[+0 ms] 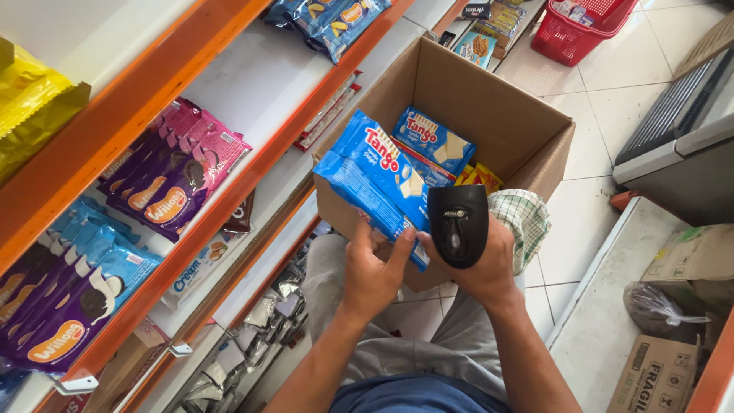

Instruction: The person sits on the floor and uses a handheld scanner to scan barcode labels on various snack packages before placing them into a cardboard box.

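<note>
Shop shelves [252, 172] stand on the left. The left hand [372, 274] pinches blue packs [375, 183] over a box [489, 99]. The right hand [482, 264] grips a black scanner [457, 224].

Setting: a small retail shop, snack aisle. Evidence: left of the hands [428, 264], orange-edged white shelves [252, 164] run in tiers, stocked with rows of identical goods — purple biscuit packs [172, 183], blue and purple cookie packs [69, 298], yellow bags [30, 99] on the upper tier, blue snack bags [329, 19] further along. Clear price-tag holders [76, 382] clip to the shelf edge below the hands' left. Just beyond the hands, an open cardboard carton [489, 107] holds more packaged wafers. Far ahead, a red shopping basket [581, 27] sits on the white tiled floor [604, 99]. Right of the hands, more cardboard boxes [657, 375].
</note>
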